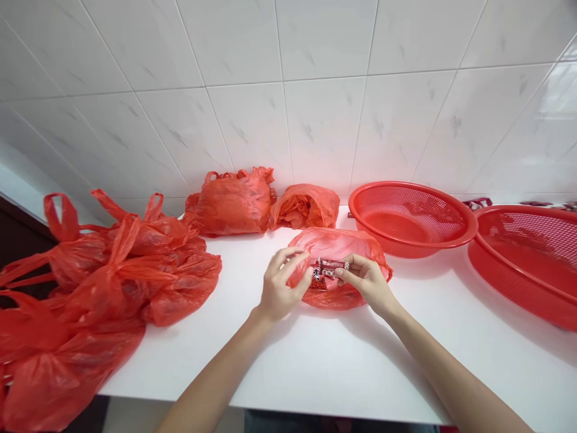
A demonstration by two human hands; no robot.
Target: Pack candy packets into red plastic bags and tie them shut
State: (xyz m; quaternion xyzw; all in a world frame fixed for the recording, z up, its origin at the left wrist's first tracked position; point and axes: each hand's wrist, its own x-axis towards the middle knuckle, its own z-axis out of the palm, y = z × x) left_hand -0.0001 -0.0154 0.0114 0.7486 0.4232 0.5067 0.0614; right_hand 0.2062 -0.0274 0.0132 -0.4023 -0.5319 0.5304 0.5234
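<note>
A red plastic bag (pixel 340 240) lies wide-mouthed on the white table, with several small red-and-black wrapped packets (pixel 319 282) inside it. Over its mouth, my right hand (pixel 367 279) pinches a slim dark red wrapped candy (pixel 332 264) with checkered ends, held level between thumb and fingers. My left hand (pixel 285 282) is at the bag's left side, close to the candy's left end. Its thumb and fingers are curved but apart, and I see nothing held between them.
Knotted red bags (pixel 180 276) crowd the table's left side. Against the tiled wall are a full red bag (pixel 237 201) and a bag of crumpled plastic (pixel 306 207). Two red baskets stand right: one round (pixel 412 246), another (pixel 518 288) nearer the edge. Dark red wrappers (pixel 478 203) lie behind them.
</note>
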